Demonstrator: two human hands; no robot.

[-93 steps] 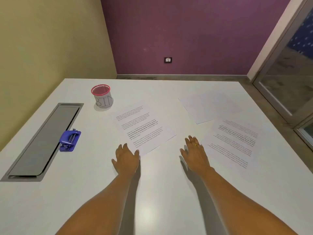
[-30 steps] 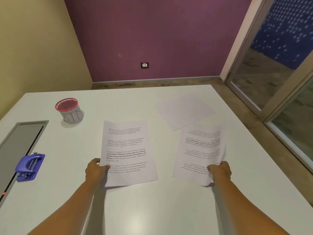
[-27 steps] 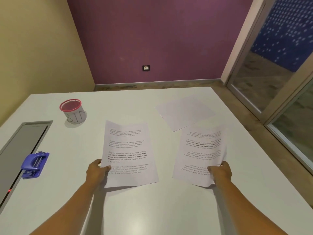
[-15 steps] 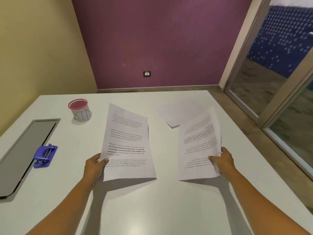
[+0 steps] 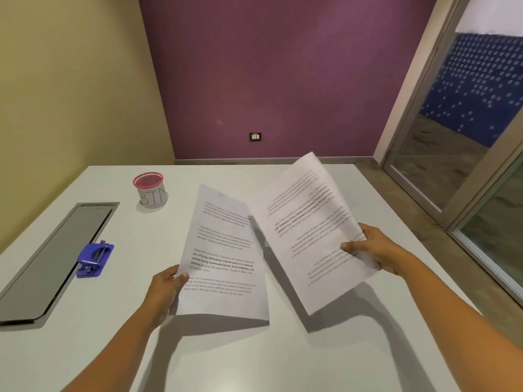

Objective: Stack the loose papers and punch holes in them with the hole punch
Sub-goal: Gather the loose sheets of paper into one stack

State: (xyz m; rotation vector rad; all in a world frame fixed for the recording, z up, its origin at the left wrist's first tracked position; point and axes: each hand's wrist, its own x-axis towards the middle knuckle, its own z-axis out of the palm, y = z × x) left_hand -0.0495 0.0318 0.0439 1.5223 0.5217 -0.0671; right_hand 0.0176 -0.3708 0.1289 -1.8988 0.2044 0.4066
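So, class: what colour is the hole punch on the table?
Blue, seen in the head view: hole punch.

Both arms fwd, bare, each hand pinching a sheet edge.
L hand (image 5: 165, 290) sits low, near centre, back of hand twd cam. Its thumb (image 5: 181, 275) lies on top of the left sheet (image 5: 223, 258) at the sheet's L edge, other fingers tucked under (not visible). L forearm (image 5: 113, 349) comes in from bottom-left, angled up-right, wrist approx straight. R hand (image 5: 376, 250) is higher and farther out. Its thumb (image 5: 349, 246) is laid across the printed face of the right sheet (image 5: 311, 230) near the R edge, fingers curled behind it. R forearm (image 5: 458, 315) enters from the bottom-right corner, angled up-left. Hands well apart.
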